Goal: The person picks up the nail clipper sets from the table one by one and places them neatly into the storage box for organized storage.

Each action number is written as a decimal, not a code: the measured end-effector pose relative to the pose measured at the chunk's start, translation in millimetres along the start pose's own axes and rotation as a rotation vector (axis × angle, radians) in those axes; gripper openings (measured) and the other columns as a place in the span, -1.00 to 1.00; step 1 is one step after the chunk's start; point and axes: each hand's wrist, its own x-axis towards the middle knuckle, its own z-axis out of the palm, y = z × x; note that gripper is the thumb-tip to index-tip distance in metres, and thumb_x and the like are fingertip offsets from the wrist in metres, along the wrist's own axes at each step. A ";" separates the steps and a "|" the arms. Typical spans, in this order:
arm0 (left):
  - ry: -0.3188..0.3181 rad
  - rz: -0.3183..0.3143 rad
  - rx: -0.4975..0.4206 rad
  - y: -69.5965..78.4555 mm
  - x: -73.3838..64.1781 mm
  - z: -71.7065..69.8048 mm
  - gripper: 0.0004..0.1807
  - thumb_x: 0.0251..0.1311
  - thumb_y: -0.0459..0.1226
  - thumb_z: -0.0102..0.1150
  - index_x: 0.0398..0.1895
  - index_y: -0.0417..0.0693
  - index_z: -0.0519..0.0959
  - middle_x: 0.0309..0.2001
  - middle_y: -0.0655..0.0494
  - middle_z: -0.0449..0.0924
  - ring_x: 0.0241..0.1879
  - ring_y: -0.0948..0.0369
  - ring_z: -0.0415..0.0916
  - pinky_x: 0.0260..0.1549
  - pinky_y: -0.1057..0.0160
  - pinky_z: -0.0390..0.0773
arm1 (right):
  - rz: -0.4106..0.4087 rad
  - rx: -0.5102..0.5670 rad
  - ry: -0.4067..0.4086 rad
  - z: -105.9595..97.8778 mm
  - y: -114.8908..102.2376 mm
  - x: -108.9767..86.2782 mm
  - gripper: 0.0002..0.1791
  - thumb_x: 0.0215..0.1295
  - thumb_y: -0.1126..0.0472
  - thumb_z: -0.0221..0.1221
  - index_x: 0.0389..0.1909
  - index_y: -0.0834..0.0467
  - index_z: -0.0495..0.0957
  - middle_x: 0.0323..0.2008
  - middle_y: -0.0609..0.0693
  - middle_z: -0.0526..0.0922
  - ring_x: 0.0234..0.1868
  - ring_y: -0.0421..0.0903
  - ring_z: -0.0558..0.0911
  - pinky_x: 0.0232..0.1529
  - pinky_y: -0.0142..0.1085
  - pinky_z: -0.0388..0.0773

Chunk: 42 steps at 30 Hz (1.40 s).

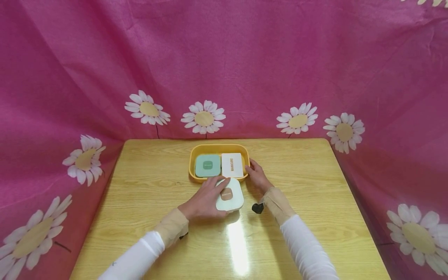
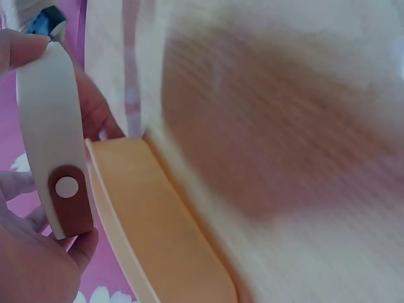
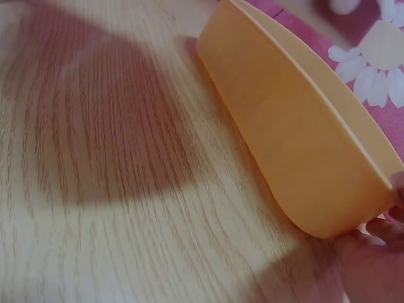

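My left hand (image 1: 204, 199) holds a white manicure case (image 1: 236, 197) above the table, in front of the yellow tray (image 1: 218, 146). Thumb and fingers grip the case at opposite edges. A brown label marks its top, and the left wrist view shows a brown snap tab (image 2: 71, 211) on its side. At the tray's right end my right hand (image 1: 259, 177) pinches the wall, thumb over the rim and fingers outside. Inside the tray lie a green case (image 1: 200, 170) on the left and a white box (image 1: 227, 163) lettered MANICURE beside it.
The tray stands near the far edge of a wooden table (image 1: 150, 163). Behind the table and along both sides hangs a pink curtain (image 1: 245, 58) with daisies. A black piece (image 1: 258, 208) sits at my right wrist.
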 end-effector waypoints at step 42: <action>-0.091 -0.117 -0.072 -50.8 100.6 -45.2 0.26 -0.02 0.01 0.62 0.65 -0.27 0.09 0.60 -0.21 0.14 0.57 -0.15 0.08 0.53 -0.09 0.19 | -0.023 -0.008 -0.005 -0.7 -0.6 -4.2 -0.41 0.71 0.30 -0.19 0.63 0.39 -0.01 0.60 0.37 0.11 0.63 0.19 0.11 0.60 0.00 0.08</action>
